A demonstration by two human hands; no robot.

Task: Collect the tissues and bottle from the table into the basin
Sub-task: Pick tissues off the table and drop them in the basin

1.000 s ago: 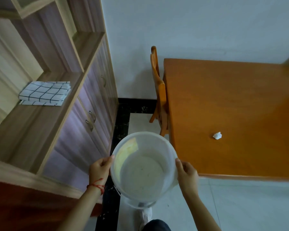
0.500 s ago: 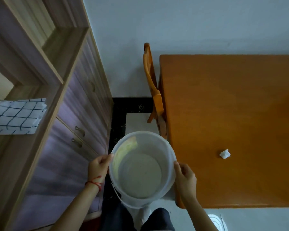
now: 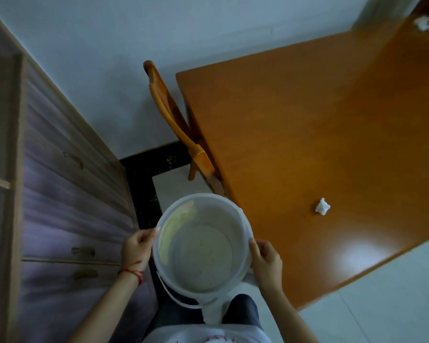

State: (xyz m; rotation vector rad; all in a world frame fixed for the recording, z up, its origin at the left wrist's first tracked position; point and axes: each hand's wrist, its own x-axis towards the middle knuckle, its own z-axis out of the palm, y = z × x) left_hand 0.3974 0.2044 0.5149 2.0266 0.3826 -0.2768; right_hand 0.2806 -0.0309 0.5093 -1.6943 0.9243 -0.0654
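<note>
Now | left hand [image 3: 137, 249], right hand [image 3: 266, 259] clasp basin [image 3: 243, 220] rim

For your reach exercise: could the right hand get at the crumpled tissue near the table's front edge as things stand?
Probably yes, once freed. The right hand grips the basin rim, as does the left hand. Bare table lies between it and the tissue, with nothing in the way.
</note>
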